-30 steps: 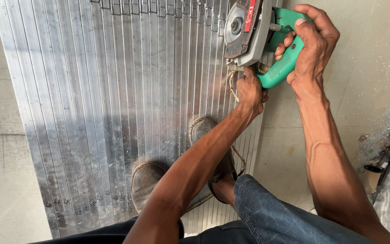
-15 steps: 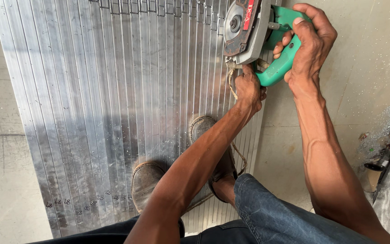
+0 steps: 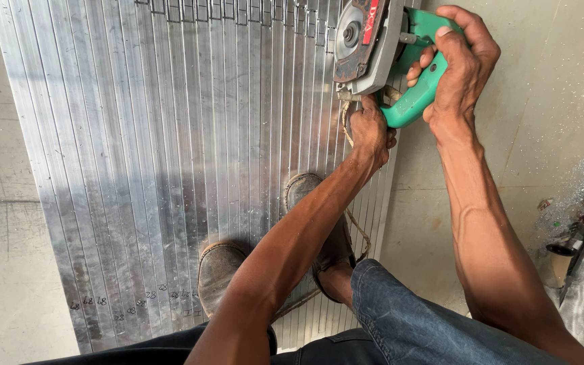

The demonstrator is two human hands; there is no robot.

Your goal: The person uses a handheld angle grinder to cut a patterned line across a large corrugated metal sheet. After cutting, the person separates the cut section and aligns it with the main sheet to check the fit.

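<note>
A green hand-held circular saw with a grey metal guard and round blade sits near the top right edge of a row of long aluminium strips laid side by side on the floor. My right hand is wrapped around the saw's green handle. My left hand is closed just below the saw's base, on a strip or the cord there; which one is hidden. My two worn shoes stand on the strips.
Bare concrete floor lies to the right and left of the strips. A tan cord trails down from the saw past my right shoe. Tools, scraps and metal shavings lie at the far right edge.
The saw and both hands have shifted slightly to the left along the top of the strips. Grips look unchanged.
</note>
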